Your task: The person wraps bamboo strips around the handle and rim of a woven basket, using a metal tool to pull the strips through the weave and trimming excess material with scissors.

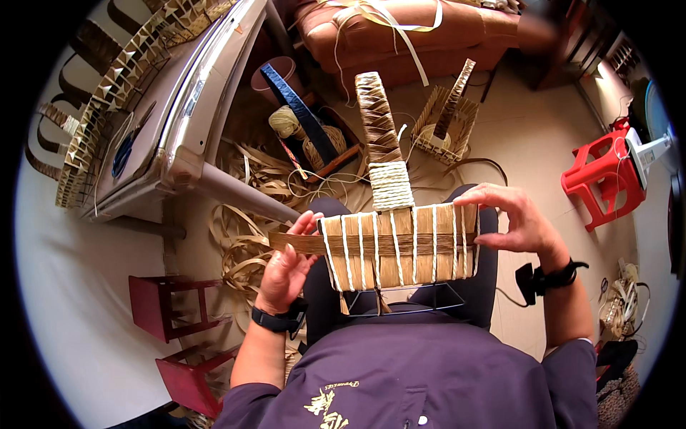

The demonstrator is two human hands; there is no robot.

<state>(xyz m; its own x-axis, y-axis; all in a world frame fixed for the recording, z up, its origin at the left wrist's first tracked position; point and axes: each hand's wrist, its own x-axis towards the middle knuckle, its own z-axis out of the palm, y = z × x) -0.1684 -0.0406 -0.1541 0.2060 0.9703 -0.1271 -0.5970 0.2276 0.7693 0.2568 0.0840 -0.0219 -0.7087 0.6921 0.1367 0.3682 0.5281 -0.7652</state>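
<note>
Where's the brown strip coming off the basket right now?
In the head view, left of centre: the brown strip juts from the left edge of the basket, at the left hand's thumb.

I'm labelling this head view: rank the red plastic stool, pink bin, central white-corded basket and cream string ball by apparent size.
1. White-corded basket
2. Red plastic stool
3. Pink bin, partly hidden
4. Cream string ball

The basket's nearness enlarges it, so real sizes remain unsure.
</note>
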